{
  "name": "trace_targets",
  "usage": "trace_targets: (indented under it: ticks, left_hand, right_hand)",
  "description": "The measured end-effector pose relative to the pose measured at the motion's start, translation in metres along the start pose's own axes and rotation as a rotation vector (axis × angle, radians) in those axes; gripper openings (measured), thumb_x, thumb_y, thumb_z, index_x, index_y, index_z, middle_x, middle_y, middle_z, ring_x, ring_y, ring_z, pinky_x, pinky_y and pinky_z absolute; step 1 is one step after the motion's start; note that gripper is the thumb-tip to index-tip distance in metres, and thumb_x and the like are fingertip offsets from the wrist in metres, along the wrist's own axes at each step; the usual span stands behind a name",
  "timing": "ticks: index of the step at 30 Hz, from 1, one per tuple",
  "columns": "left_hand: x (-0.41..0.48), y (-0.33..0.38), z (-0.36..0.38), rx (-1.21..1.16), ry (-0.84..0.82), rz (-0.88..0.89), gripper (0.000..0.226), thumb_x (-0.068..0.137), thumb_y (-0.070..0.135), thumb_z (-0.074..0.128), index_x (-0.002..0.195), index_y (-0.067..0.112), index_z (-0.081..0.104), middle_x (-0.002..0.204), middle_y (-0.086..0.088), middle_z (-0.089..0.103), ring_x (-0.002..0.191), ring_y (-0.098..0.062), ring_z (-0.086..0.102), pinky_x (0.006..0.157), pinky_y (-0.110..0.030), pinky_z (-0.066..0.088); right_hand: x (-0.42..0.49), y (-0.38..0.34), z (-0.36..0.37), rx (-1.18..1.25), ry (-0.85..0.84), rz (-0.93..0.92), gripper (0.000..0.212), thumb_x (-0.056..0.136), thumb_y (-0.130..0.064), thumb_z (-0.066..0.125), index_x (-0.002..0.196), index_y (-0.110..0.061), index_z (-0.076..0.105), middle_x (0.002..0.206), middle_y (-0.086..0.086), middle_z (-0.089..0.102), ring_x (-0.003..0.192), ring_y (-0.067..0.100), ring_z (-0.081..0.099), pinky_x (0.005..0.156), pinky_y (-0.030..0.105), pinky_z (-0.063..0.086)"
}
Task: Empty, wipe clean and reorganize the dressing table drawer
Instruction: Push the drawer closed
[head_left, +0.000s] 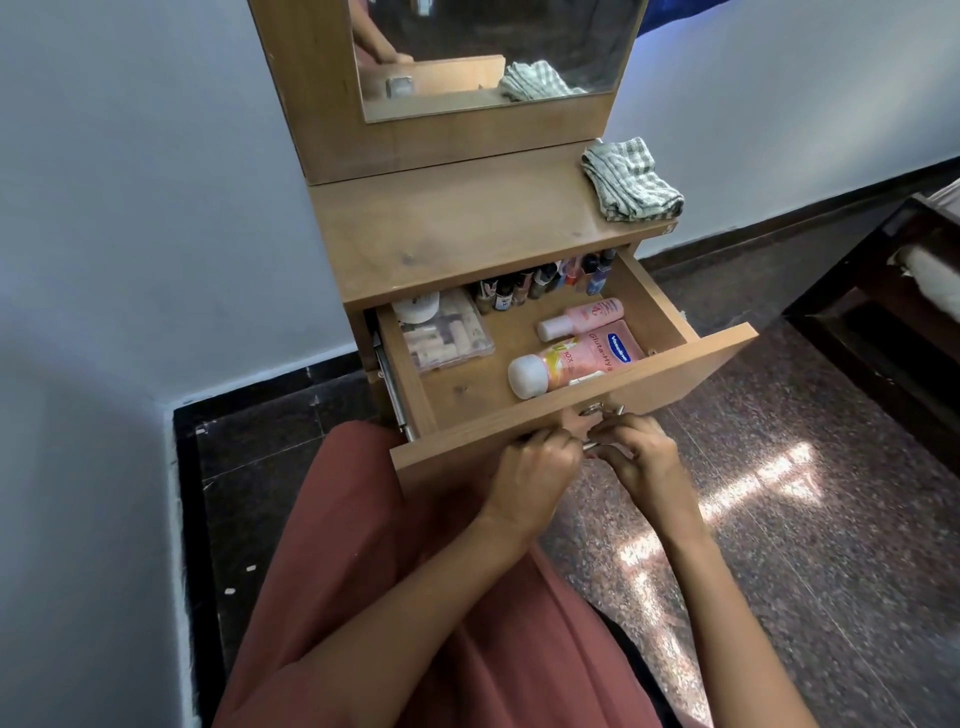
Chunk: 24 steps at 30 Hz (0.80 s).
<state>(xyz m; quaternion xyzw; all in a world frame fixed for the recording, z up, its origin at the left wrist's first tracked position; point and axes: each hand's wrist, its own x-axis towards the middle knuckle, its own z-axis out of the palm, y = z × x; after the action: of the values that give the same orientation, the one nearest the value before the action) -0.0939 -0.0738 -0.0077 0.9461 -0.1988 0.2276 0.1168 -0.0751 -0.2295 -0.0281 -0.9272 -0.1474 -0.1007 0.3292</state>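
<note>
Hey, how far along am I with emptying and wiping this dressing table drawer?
Barely started. Done: the drawer is pulled open. In hand: your left hand and right hand grip its handle. Left: two pink lotion bottles, the clear box and the small bottles are still inside; the checked cloth lies on the tabletop.

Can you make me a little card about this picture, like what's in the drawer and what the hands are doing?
Drawer: pulled open, things inside
Hands: left hand and right hand both grip the handle
Inside: big pink lotion bottle lying down, small pink bottle lying down, clear box, white jar, row of tiny bottles at the back
Tabletop: folded checked cloth at the right end
Emptying: not begun
</note>
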Motion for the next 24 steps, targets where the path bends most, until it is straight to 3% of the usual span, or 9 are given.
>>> trace_targets:
  ticks: [4, 6, 8, 12, 16, 19, 24]
  left_hand:
    - [0.012, -0.013, 0.002, -0.05, 0.083, -0.026, 0.02, 0.055, 0.014, 0.08, 0.066, 0.023, 0.066, 0.055, 0.006, 0.061, 0.047, -0.008, 0.06, 0.03, -0.018, 0.035]
    - [0.017, -0.019, 0.004, -0.034, 0.067, -0.027, 0.009, 0.065, 0.015, 0.065, 0.069, 0.023, 0.067, 0.057, 0.006, 0.061, 0.049, -0.007, 0.06, 0.03, -0.018, 0.035]
    - [0.022, -0.025, 0.009, -0.008, 0.022, -0.036, 0.013, 0.069, 0.019, 0.054, 0.063, 0.023, 0.065, 0.056, 0.007, 0.061, 0.049, -0.006, 0.06, 0.03, -0.019, 0.034]
    - [0.03, -0.038, 0.017, 0.017, -0.085, -0.052, 0.016, 0.062, 0.021, 0.074, 0.056, 0.021, 0.059, 0.057, 0.006, 0.061, 0.052, -0.007, 0.061, 0.031, -0.019, 0.036]
    - [0.041, -0.048, 0.01, -0.011, -0.099, -0.083, 0.018, 0.068, 0.018, 0.05, 0.052, 0.019, 0.058, 0.054, 0.007, 0.059, 0.048, -0.006, 0.059, 0.027, -0.018, 0.031]
    - [0.049, -0.058, 0.01, 0.011, -0.101, -0.072, 0.01, 0.058, 0.014, 0.066, 0.053, 0.018, 0.059, 0.054, 0.006, 0.059, 0.049, -0.008, 0.06, 0.027, -0.017, 0.031]
    - [0.061, -0.071, 0.013, -0.01, -0.108, -0.116, 0.025, 0.052, 0.008, 0.083, 0.055, 0.016, 0.059, 0.056, 0.002, 0.061, 0.052, -0.014, 0.062, 0.028, -0.019, 0.034]
  right_hand:
    - [0.02, -0.002, 0.005, -0.01, -0.013, -0.043, 0.009, 0.067, -0.004, 0.071, 0.076, -0.002, 0.071, 0.085, 0.012, 0.069, 0.085, 0.031, 0.061, 0.08, 0.02, 0.04]
    - [0.03, -0.003, 0.007, -0.012, -0.015, -0.057, 0.01, 0.066, -0.002, 0.071, 0.076, -0.002, 0.071, 0.084, 0.013, 0.069, 0.083, 0.033, 0.061, 0.078, 0.022, 0.04]
    - [0.039, -0.002, 0.009, -0.021, -0.021, -0.062, 0.011, 0.066, 0.002, 0.072, 0.076, -0.002, 0.071, 0.084, 0.014, 0.069, 0.082, 0.035, 0.061, 0.078, 0.02, 0.039]
    - [0.055, -0.004, 0.014, -0.033, -0.026, -0.063, 0.011, 0.069, 0.003, 0.069, 0.079, -0.001, 0.071, 0.087, 0.016, 0.069, 0.083, 0.035, 0.06, 0.076, 0.014, 0.033]
    - [0.075, -0.006, 0.021, -0.026, -0.052, -0.065, 0.012, 0.071, -0.004, 0.065, 0.081, -0.002, 0.071, 0.091, 0.016, 0.069, 0.088, 0.036, 0.06, 0.076, 0.015, 0.031]
    - [0.089, -0.007, 0.028, -0.022, -0.063, -0.065, 0.012, 0.071, -0.001, 0.067, 0.082, -0.002, 0.072, 0.092, 0.016, 0.069, 0.09, 0.035, 0.06, 0.076, 0.016, 0.031]
    - [0.11, -0.007, 0.037, -0.057, -0.074, -0.051, 0.01, 0.074, 0.001, 0.065, 0.083, 0.002, 0.07, 0.095, 0.017, 0.067, 0.092, 0.037, 0.059, 0.076, 0.018, 0.031]
